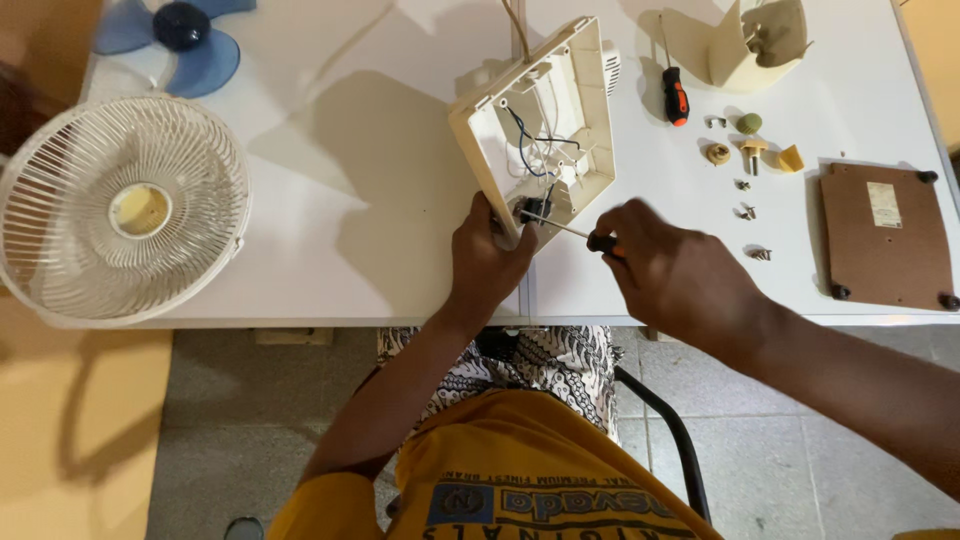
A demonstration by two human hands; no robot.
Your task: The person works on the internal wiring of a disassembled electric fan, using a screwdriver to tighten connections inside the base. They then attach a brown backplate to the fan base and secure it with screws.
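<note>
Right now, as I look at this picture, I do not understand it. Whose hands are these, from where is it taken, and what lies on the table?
A camera on a person's head looks down at their two bare hands. The left hand grips the cream plastic fan base, opened so wires show. The right hand holds a thin screwdriver, tip inside the base. On the white table lie a white round fan grille, blue fan blades, a second orange-handled screwdriver, small screws and a brown bottom plate.
</note>
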